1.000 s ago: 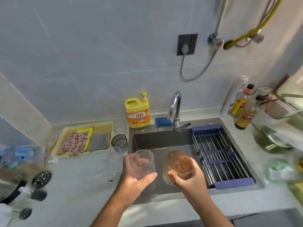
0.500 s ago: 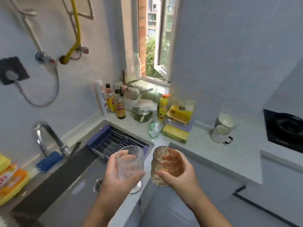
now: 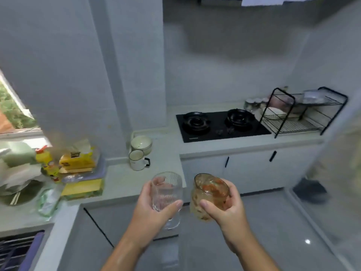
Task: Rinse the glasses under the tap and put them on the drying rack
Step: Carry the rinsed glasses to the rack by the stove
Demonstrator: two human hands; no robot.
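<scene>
left hand [image 3: 150, 210] gripping ribbed glass [image 3: 167, 194], right hand [image 3: 227, 207] gripping amber glass [image 3: 210, 194], past counter edge [image 3: 109, 199], open floor below

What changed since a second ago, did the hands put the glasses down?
No. The view swung right, away from the sink, to the stove and black drying rack. The left hand still holds the ribbed glass, the right hand the amber glass.

View's swung right, away from the sink

A second ago it was sink and tap; now there's a stove [image 3: 220, 124] and a black drying rack [image 3: 300, 114] on the far counter, plus a white mug [image 3: 137, 160], with only the sink rack's corner [image 3: 21, 249] bottom left.
</scene>
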